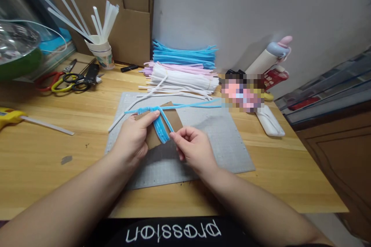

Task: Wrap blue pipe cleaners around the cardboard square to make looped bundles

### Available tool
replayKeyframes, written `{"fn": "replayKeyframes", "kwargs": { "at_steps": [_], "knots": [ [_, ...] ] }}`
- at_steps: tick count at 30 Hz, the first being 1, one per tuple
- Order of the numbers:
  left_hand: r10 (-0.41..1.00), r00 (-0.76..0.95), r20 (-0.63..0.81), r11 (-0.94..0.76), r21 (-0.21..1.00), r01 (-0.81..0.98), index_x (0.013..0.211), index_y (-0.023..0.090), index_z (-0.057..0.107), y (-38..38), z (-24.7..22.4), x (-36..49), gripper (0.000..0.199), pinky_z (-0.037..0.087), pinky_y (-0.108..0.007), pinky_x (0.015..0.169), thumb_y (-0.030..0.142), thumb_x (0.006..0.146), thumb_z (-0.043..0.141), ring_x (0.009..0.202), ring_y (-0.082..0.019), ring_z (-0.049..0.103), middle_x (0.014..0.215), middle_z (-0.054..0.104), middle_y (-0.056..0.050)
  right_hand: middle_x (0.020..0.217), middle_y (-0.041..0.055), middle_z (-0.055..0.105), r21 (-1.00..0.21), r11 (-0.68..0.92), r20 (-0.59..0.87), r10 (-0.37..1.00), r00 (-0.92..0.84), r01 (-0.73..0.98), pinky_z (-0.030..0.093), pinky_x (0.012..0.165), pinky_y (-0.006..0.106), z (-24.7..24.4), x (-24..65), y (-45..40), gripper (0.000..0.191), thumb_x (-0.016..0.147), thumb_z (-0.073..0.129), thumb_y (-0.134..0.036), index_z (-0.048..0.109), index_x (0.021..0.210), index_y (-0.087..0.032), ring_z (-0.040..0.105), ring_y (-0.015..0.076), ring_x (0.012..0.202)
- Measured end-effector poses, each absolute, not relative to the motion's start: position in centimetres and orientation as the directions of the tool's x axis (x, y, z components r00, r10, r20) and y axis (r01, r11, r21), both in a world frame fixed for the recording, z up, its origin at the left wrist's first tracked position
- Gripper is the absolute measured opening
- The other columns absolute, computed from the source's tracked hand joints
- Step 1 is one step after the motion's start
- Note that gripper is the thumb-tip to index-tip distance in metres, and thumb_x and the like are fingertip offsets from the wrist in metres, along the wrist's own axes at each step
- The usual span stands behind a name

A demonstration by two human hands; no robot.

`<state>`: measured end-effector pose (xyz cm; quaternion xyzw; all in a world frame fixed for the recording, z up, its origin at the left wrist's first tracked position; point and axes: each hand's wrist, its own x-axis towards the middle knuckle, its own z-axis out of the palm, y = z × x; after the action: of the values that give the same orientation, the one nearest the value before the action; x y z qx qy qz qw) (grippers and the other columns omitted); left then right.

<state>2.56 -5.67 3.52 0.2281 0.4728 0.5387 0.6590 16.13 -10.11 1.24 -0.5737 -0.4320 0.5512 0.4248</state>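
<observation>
My left hand is closed on a brown cardboard piece, its thumb pressing down light-blue pipe cleaners that lie side by side across the card. Between the thumb and forefinger of my right hand is the end of a blue pipe cleaner, which slants down from the card's upper edge. Another blue strand runs out to the right behind the card. Part of the cardboard is hidden by my left fingers. Beneath both hands lies a grey cutting mat.
Bundles of blue and white pipe cleaners lie behind the mat. Scissors, a cup of glue sticks and a yellow glue gun are on the left. A bottle and a white packet stand right.
</observation>
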Motion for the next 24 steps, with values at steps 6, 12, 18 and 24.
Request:
{"fn": "replayKeyframes", "kwargs": {
  "at_steps": [6,12,18,24],
  "knots": [
    [0.917,-0.018,-0.399,0.338,0.8,-0.497,0.077,0.013,0.065,-5.5,3.6,2.7,0.021,0.058,-0.03,0.059,0.02,0.061,0.077,0.056,-0.017,0.066,0.066,0.07,-0.001,0.05,-0.007,0.053,-0.827,-0.463,-0.458,0.884,-0.094,-0.318,0.026,0.033,0.016,1.0,15.9,-10.1,0.033,0.068,0.074,-0.042,0.053,0.068,-0.016,0.044,0.0034,0.033],
    [0.886,0.108,-0.451,0.447,0.767,-0.46,0.079,0.011,0.066,-5.5,3.4,2.5,0.021,0.057,-0.03,0.053,0.021,0.064,0.075,0.054,-0.02,0.067,0.066,0.071,-0.005,0.057,-0.0077,0.053,-0.803,-0.476,-0.417,0.878,-0.234,-0.357,0.027,0.03,0.015,0.3,16.2,-10.0,0.029,0.073,0.071,-0.04,0.051,0.077,-0.018,0.049,0.0046,0.037],
    [0.857,0.245,-0.453,0.515,0.773,-0.37,0.071,0.013,0.064,-5.9,3.3,2.5,0.02,0.05,-0.03,0.04,0.027,0.065,0.075,0.04,-0.019,0.06,0.054,0.066,-0.004,0.058,-0.002,0.061,-0.823,-0.455,-0.382,0.887,-0.26,-0.34,0.032,0.03,0.015,-0.5,15.8,-10.0,0.033,0.071,0.072,-0.042,0.057,0.078,-0.015,0.051,0.0061,0.039],
    [0.921,0.124,-0.369,0.388,0.847,-0.363,0.072,0.013,0.066,-5.9,3.7,2.6,0.024,0.052,-0.027,0.052,0.028,0.06,0.08,0.05,-0.016,0.062,0.061,0.07,-0.003,0.07,-0.0033,0.06,-0.811,-0.449,-0.354,0.887,-0.297,-0.374,0.034,0.032,0.015,-0.4,16.2,-9.6,0.037,0.07,0.075,-0.041,0.056,0.093,-0.019,0.055,0.007,0.045]
  ]
}}
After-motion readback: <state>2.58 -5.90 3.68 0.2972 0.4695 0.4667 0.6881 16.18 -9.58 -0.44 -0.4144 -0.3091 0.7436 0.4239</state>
